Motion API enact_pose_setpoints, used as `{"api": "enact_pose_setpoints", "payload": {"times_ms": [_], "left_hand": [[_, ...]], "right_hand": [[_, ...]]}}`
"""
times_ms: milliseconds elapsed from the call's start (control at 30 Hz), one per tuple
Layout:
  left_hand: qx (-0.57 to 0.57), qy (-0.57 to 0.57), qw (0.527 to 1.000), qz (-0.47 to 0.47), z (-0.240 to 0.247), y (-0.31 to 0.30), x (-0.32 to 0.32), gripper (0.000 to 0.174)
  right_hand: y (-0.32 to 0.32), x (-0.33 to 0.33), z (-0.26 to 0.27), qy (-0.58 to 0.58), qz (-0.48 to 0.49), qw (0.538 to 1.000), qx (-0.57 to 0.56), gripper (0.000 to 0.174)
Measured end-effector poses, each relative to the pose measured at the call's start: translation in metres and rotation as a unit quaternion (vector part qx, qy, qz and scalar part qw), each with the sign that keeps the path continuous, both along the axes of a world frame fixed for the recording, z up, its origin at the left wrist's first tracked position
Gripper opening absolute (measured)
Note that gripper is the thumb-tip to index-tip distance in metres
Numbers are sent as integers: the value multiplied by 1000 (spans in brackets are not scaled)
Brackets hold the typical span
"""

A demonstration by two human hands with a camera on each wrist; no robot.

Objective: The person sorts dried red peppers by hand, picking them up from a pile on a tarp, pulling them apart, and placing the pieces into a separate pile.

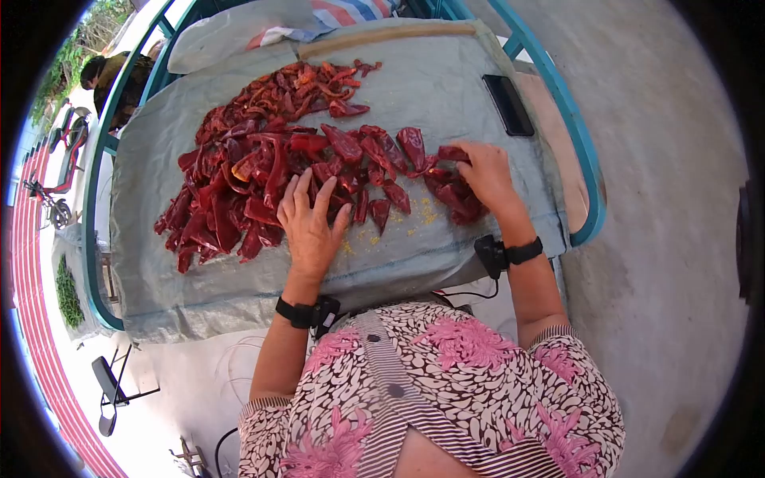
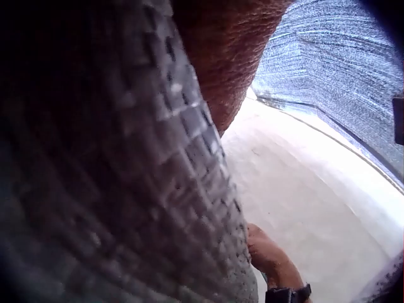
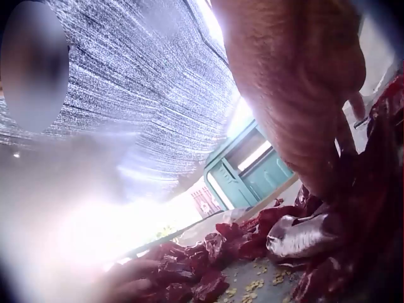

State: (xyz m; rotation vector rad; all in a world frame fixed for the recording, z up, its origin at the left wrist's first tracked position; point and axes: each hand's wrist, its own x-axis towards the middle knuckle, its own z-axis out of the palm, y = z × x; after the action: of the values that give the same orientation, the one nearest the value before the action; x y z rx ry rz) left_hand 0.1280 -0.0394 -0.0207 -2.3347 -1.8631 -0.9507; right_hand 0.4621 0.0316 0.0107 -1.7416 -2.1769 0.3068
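In the head view, a large heap of dried red chili peppers (image 1: pixel 231 195) lies on a grey-green woven sheet (image 1: pixel 430 72). My left hand (image 1: pixel 311 227) rests at the heap's near right edge, its fingers spread and touching peppers. Over to the right, my right hand (image 1: pixel 488 175) pinches a dark red chili pepper (image 1: pixel 453 154) between thumb and fingers. Just below that hand sits a smaller pile of peppers (image 1: pixel 456 199). The right wrist view has the right hand (image 3: pixel 297 88) reaching down among glossy peppers (image 3: pixel 303 237), its fingertips partly hidden. Woven sheet covers much of the left wrist view.
Yellow seeds (image 1: pixel 428 212) are scattered between the piles. A black phone (image 1: pixel 508 105) lies at the sheet's right side. Teal metal rails (image 1: pixel 586 159) border the surface, and a wooden strip (image 1: pixel 390 37) crosses the far end. Beyond the left rail is another person (image 1: pixel 119 80).
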Motion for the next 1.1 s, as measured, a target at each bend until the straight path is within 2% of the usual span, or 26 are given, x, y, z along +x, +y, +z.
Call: {"api": "enact_pose_setpoints", "payload": {"times_ms": [67, 167, 267, 367, 467, 567, 700, 733, 767, 833, 867, 967, 1067, 1100], "left_hand": [[2, -3, 1000, 2, 0, 1, 1, 55], [3, -1, 1000, 1, -3, 2, 1, 55], [7, -9, 1000, -3, -4, 4, 3, 55], [11, -10, 1000, -6, -7, 6, 3, 55], [12, -1, 1000, -7, -1, 8, 3, 52], [24, 17, 999, -33, 20, 14, -4, 45], [15, -16, 996, -85, 48, 39, -17, 36], [43, -16, 992, -121, 58, 48, -20, 32], [-27, -82, 985, -152, 69, 51, -18, 31], [-168, -210, 941, -207, 87, 54, -9, 29], [-153, -222, 929, -252, 87, 56, -1, 34], [-224, -283, 890, -278, 77, 60, 30, 38], [-275, -391, 795, -373, 43, 73, 49, 36], [-317, -385, 794, -349, 47, 74, 51, 34]], "right_hand": [[5, -4, 6, 100, -20, 995, -16, 53], [5, -31, 29, 230, -43, 972, 7, 47], [5, -30, 29, 191, -12, 980, 54, 48], [-25, -32, 26, 45, -9, 999, -19, 51], [-46, -41, -3, -81, 29, 992, 90, 49], [-43, -46, -20, -55, 10, 985, 161, 42], [-29, -41, -34, 20, -12, 988, 153, 35], [-26, -40, -31, 48, -21, 989, 142, 34], [-25, -40, -29, 77, -29, 988, 134, 34], [-24, -45, -17, 172, -26, 981, 86, 34], [-25, -48, -8, 218, -23, 974, 62, 34], [-29, -69, 14, 391, -25, 919, -50, 32], [-34, -81, 22, 464, 44, 877, -118, 29], [-34, -83, 21, 487, 50, 863, -127, 29]]}}
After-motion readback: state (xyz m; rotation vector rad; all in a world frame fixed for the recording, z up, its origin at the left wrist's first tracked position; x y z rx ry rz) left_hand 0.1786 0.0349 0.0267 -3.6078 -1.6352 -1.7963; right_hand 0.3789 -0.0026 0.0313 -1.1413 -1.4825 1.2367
